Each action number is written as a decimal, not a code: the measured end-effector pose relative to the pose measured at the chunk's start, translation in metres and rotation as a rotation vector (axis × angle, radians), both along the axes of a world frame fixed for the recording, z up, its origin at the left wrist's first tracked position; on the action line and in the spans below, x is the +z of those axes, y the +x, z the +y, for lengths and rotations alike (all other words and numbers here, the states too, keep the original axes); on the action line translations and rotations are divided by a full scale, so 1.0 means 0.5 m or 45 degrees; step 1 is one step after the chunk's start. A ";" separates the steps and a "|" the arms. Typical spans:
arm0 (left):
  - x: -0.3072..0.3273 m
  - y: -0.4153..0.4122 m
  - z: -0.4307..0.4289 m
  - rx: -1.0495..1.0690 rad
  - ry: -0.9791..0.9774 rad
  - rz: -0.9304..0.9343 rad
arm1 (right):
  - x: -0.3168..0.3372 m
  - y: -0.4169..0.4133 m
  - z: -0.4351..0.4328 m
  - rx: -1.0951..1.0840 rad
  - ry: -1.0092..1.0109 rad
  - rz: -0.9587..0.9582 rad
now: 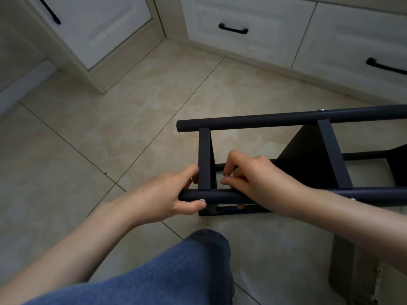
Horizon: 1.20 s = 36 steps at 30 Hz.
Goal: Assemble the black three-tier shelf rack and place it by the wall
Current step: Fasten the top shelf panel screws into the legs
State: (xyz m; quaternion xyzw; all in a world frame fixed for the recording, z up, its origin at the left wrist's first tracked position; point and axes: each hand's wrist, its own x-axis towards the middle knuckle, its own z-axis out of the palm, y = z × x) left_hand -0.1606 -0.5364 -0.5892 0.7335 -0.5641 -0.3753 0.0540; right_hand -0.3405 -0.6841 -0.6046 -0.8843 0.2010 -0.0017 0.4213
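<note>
The black shelf rack point(286, 119) lies on its side on the tile floor point(110, 139), long axis running left to right, free end at my hands. My left hand point(174, 194) is curled round the end of the near tube point(374, 194), thumb beside a screw head point(202, 200). My right hand point(253, 177) reaches over that tube, fingertips pinching a small bright fastener point(225, 176) just inside the end shelf panel point(204, 159); I cannot tell whether it is a nut or a screw. The right hand is nearer the joint. Open floor lies left and ahead; the drawer fronts point(242, 47) stand well apart.
</note>
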 end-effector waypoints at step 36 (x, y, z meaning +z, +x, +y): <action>-0.037 0.064 -0.186 0.426 -0.617 -0.161 | 0.003 0.129 -0.133 -0.140 -0.416 -0.313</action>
